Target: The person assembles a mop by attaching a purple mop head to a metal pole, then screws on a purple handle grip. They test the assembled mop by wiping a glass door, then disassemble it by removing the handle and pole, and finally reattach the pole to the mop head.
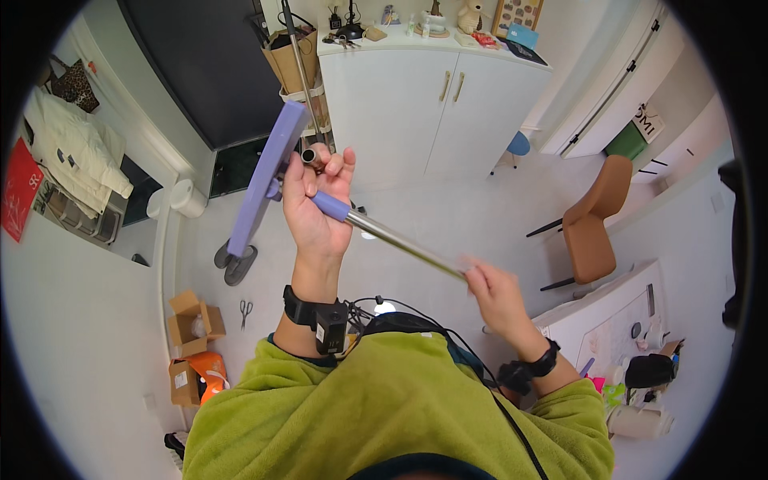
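In front of me, my left hand (316,208) is closed near the neck of a long, narrow purple mop head (268,176), which slants up to the right. A metal tube (309,158) shows its open end between the curled fingers. Across that palm lies the purple collar (330,206) of a silver metal pole (404,244). The pole runs down to the right, where my right hand (494,294), a little blurred, grips its other end. The joint behind the left fingers is partly hidden.
A white cabinet (392,104) stands ahead, beside a dark door (192,64). To the right are a brown chair (592,224) and a white table (616,320) with things on it. Slippers (240,262), scissors (246,312) and an open cardboard box (188,324) lie on the left floor.
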A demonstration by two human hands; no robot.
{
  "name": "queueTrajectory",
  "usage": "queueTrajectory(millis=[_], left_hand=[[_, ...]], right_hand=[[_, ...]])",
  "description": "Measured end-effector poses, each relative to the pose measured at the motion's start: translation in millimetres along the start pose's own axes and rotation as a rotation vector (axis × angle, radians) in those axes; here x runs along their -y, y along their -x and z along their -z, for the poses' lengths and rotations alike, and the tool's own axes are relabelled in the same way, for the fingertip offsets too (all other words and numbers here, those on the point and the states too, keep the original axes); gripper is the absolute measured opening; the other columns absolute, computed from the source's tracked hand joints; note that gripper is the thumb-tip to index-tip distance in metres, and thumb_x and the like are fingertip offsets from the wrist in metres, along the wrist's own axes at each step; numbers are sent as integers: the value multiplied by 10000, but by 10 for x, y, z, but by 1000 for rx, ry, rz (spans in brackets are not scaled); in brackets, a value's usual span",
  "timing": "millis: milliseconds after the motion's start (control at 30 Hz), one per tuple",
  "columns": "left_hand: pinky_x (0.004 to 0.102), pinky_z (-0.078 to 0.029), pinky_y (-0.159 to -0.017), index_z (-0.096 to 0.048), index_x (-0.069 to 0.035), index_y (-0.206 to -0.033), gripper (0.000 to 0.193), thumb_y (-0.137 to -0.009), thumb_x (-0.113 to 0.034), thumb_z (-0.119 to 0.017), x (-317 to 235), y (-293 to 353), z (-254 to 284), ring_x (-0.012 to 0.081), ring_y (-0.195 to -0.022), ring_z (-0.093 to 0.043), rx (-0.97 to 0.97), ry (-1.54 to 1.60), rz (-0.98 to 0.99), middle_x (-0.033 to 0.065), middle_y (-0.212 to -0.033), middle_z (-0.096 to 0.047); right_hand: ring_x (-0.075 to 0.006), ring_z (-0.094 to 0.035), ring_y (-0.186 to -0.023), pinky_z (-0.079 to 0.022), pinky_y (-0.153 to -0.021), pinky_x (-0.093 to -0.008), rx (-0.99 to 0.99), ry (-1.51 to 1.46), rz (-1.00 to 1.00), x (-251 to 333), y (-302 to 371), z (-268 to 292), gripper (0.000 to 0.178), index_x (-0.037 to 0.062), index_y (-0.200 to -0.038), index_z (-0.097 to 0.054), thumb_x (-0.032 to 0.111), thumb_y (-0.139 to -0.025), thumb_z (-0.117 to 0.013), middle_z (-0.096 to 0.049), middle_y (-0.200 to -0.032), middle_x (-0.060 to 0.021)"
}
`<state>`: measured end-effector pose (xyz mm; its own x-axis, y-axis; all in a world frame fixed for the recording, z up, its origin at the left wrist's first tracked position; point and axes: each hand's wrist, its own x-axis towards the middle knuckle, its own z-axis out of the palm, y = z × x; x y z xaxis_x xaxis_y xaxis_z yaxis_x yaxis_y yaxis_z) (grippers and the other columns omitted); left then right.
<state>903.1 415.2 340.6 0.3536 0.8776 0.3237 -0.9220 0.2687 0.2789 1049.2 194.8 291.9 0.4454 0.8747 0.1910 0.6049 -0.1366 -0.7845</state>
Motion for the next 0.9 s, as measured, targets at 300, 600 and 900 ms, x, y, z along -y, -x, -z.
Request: queueTrajectory(millis=[300, 600, 900], left_hand=[[399, -362, -977, -281, -121, -575, 397, -936, -199, -425, 11, 42, 15, 148, -732, -429, -1, -14, 42, 81, -824, -487], [398, -361, -976, -272, -132, -598, 377, -939, -199, -418, 35, 80, -13, 128, -725, -426, -30, -81, 3, 52, -795, -469], [404, -371, -969, -272, -119, -585, 380, -925, -181, -431, 26, 50, -29, 149, -720, -426, -67, -59, -39, 89, -820, -474]], right_hand=[[-67, -327, -452, -278, -425, -260, 550, -500, -447, 108, -83, 136, 442, 27, -914, -609, 443, -916, -459, -375, -524, 45], [-50, -320, -437, -293, -429, -250, 849, -860, -747, 106, -123, 235, 474, 25, -877, -590, 445, -950, -381, -329, -494, 66], [-59, -316, -447, -276, -438, -234, 373, -294, -236, 115, -52, 26, 440, 36, -903, -618, 413, -956, -397, -347, -510, 67]])
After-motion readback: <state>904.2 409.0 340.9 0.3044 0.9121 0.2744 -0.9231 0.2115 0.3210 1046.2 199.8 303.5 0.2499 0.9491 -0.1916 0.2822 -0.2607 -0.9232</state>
